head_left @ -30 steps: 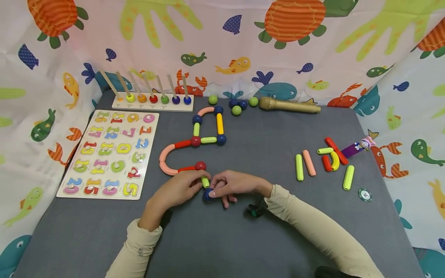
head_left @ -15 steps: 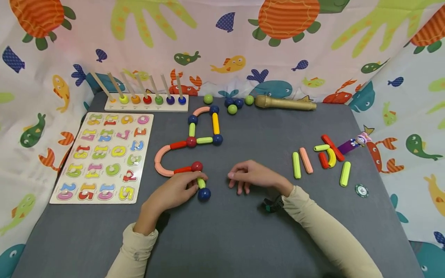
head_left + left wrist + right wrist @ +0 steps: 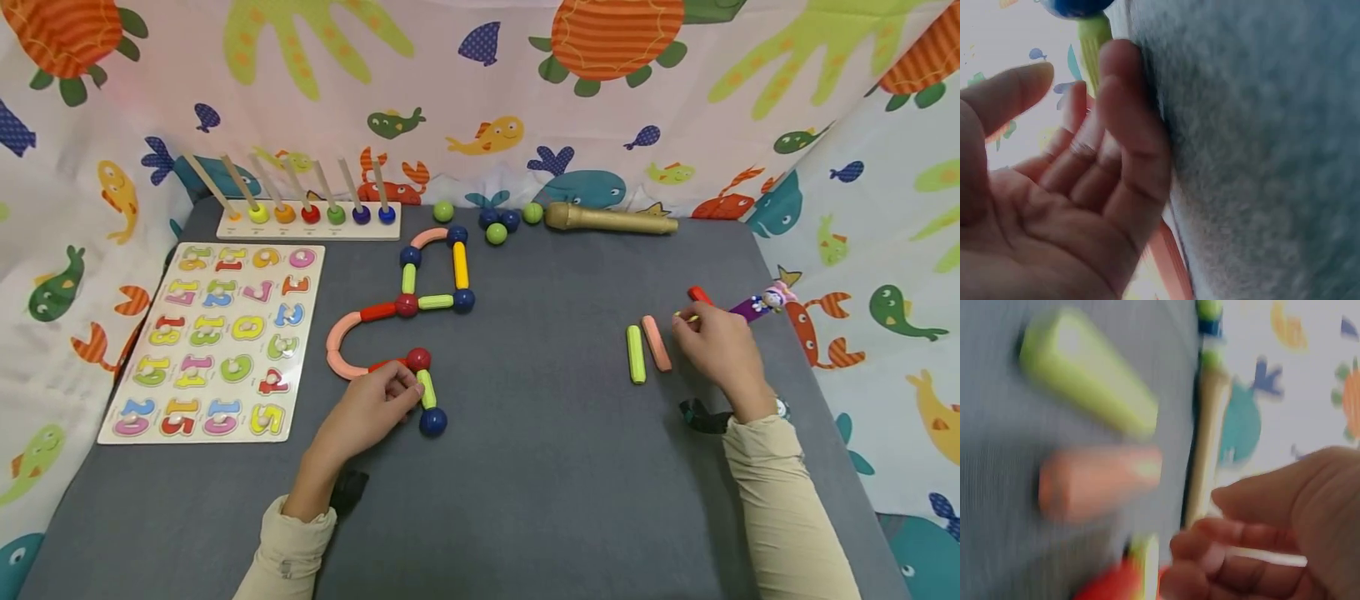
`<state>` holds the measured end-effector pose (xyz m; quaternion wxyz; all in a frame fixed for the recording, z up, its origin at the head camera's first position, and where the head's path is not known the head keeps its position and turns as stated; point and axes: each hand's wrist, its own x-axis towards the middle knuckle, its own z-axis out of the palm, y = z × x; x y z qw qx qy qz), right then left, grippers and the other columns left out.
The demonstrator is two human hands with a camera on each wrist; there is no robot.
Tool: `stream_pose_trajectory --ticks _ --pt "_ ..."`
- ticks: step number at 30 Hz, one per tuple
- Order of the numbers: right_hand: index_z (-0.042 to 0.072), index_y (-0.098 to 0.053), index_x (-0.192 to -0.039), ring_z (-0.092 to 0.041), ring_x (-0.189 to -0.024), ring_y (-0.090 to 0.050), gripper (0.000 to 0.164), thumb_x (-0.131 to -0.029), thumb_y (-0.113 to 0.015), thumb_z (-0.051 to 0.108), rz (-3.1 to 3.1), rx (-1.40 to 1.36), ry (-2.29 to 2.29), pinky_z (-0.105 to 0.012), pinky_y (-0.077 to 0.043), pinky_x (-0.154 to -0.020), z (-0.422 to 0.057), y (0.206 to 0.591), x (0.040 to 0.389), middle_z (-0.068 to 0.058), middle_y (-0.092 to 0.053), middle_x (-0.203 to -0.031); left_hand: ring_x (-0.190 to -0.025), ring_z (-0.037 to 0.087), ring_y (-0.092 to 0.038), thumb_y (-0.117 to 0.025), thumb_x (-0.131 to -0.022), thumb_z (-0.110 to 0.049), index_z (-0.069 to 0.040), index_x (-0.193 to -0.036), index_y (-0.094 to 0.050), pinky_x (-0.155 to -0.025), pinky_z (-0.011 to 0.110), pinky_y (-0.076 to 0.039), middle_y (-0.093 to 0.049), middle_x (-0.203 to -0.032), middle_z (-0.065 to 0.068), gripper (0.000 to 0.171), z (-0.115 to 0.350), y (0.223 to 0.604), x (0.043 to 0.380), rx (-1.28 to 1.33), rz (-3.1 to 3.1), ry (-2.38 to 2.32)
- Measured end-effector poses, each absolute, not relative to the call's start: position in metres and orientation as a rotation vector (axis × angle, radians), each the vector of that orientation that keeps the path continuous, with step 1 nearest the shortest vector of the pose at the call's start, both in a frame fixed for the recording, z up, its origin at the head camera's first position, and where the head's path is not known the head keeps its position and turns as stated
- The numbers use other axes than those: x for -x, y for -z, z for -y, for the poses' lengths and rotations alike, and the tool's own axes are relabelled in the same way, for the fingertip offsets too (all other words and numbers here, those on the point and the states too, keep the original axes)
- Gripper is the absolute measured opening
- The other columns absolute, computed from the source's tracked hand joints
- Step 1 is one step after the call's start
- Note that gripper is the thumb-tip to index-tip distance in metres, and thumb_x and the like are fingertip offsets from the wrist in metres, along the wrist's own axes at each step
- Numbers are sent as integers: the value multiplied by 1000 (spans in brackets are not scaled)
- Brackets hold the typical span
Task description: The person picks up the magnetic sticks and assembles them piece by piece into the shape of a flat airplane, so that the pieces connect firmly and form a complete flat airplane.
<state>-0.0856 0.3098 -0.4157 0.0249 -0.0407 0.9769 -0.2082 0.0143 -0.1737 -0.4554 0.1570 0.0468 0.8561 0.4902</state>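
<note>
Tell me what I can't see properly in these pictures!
Head view: red stick, partly hidden by the right hand.
Head view: marks on the peg rack, too small to read.
Left wrist view: blue ball, cut off by the top edge.
Right wrist view: pink stick, its surface blurred.

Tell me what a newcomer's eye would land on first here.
Probably the winding chain of coloured rods and balls, lying left of centre on the grey table, with the left hand by its near end. Next, likely the bright number board to its left, and the big orange turtle printed on the backdrop behind.
</note>
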Motion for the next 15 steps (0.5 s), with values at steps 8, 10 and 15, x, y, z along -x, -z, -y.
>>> stream_pose_trajectory --ticks 8,10,15 --pt "1 -55 -76 -27 -57 -52 39 -105 -59 27 -2865 -255 544 -38 -38 -50 -359 428 90 -7 -48 -64 -59 21 -63 -68 -106 -40 -10 -84 -75 -62 36 -44 -67 -68 3 38 171 455 -10 75 -2398 -1312" --pt "3 -53 -74 -26 -58 -51 38 -104 -60 25 -2843 -246 561 -38 -38 -51 -361 431 91 -6 -47 -64 -58 21 -63 -69 -106 -40 -10 -80 -75 -61 35 -43 -66 -67 3 40 169 456 -7 82 -2389 -1305" --pt "1 -56 -81 -26 -61 -52 37 -105 -63 29 -2811 -238 673 -36 -40 -52 -363 427 94 -6 -50 -69 -58 19 -65 -72 -104 -34 -10 -79 -75 -61 34 -45 -67 -67 3 35 166 456 -3 91 -2374 -1328"
